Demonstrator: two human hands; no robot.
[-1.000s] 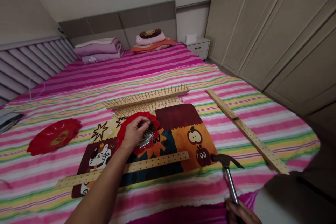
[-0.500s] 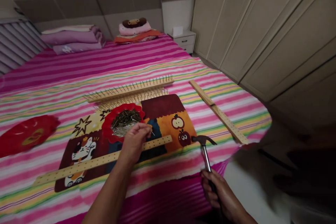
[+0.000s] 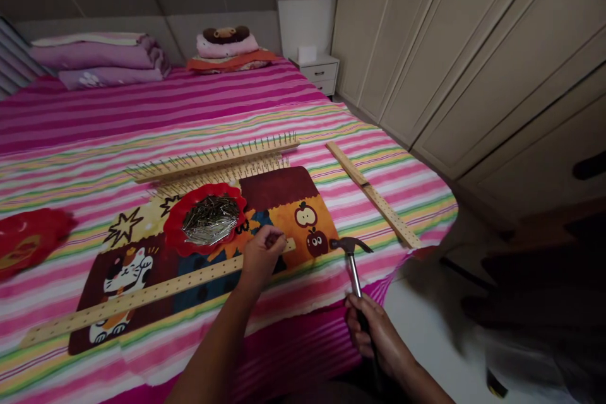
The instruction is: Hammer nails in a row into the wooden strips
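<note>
My left hand [image 3: 262, 257] is closed in a pinch over the right end of a wooden strip with rows of small holes [image 3: 199, 276]. The nail between its fingertips barely shows now but was plain a moment ago. In my right hand [image 3: 372, 326], wrapped round the dark grip, is a claw hammer [image 3: 356, 271], its head just right of the printed apple. A red scalloped dish [image 3: 173, 227] heaped with loose nails [image 3: 211, 219] stands behind the strip. Both dish and strip lie partly on a patterned mat [image 3: 279, 189].
Two strips bristling with nails [image 3: 222, 161] lie behind the dish. To the right are flat holed strips [image 3: 374, 196], end to end or overlapping. Another red dish [image 3: 35, 237] sits at left on the striped bedspread [image 3: 156, 366]. Folded bedding [image 3: 104, 60] is at the back.
My left hand has moved from beside the nail dish to the right end of the strip. The view has shifted a little to the right. The hammer stays in my right hand.
</note>
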